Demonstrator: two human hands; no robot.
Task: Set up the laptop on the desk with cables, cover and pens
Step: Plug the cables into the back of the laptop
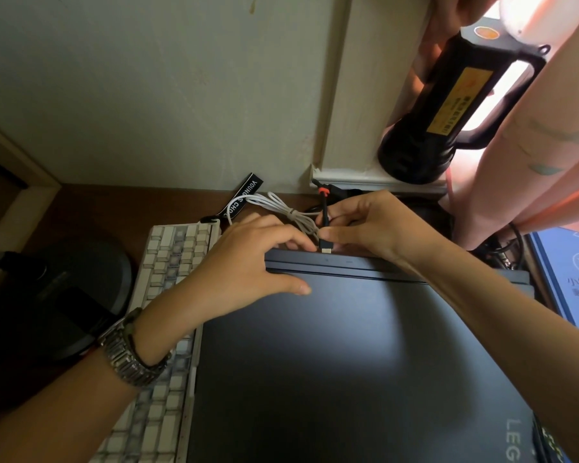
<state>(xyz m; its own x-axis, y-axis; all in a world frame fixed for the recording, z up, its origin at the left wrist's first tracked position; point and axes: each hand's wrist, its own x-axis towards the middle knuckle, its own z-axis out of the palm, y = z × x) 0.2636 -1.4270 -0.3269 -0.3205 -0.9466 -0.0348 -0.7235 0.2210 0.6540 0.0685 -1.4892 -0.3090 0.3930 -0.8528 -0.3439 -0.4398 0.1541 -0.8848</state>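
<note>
Dark laptop point(348, 345) lid reads "LEG", corner cropped

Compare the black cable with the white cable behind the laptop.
The black cable is pinched in the right hand, its plug pointing down at the laptop rear edge; the white cable lies loose on the desk, partly under the left hand. The black cable runs straight and carries an orange band; the white cable is looped and tied into a bundle. Both sit behind the closed laptop.
</note>
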